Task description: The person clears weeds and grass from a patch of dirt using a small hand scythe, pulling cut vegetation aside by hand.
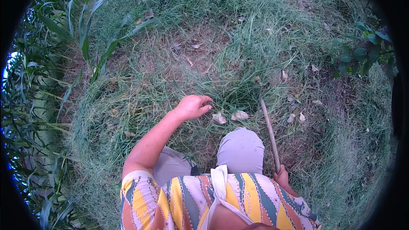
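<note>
My left hand (194, 107) hovers at the edge of a tuft of green grass (238, 94), with its thumb and fingers parted. Nothing shows between them. My right hand (281, 176), at the lower right, is wrapped around the end of a long wooden tool handle (271, 131). That handle slants up and forward past my knee into the grass. Its far end meets a dark, narrow part at the tuft's right side; grass and blur hide the head, so the kind of tool cannot be told.
Cut or flattened grass (105, 153) covers much of the ground around patches of bare soil (191, 54). Dry leaves (239, 115) lie before my grey-clad knee (241, 150). A young maize plant (91, 54) stands at left, beside dense maize (35, 102). A leafy branch (364, 51) juts in from the right.
</note>
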